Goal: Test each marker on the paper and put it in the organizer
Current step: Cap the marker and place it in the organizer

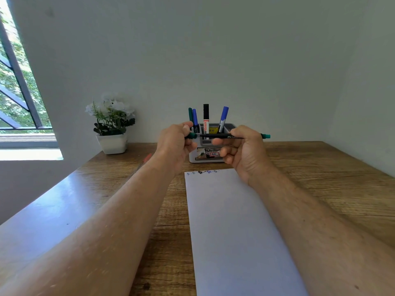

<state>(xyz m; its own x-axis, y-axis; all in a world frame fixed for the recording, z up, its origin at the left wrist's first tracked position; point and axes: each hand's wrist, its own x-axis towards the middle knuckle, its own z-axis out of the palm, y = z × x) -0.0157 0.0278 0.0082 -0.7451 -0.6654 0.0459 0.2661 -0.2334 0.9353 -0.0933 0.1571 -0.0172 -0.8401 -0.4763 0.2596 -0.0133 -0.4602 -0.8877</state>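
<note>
Marker [222, 136] and cap [192, 135] are held apart in mid-air, level with the organizer [213, 155] and above the far end of the paper [230, 221]. The slim black barrel is pinched between thumb and curled fingers of the right hand [245, 150], lying crosswise with its teal end out past the knuckles, presumably so the tip points left towards the cap. The teal cap is gripped in the curled fingers of the left hand [173, 144]; whether it is being pulled off or pushed on cannot be told. Small test marks [202, 172] are seen along the paper's far edge, and four markers [206, 118] are stood upright in the organizer, so most of the testing is judged done.
</note>
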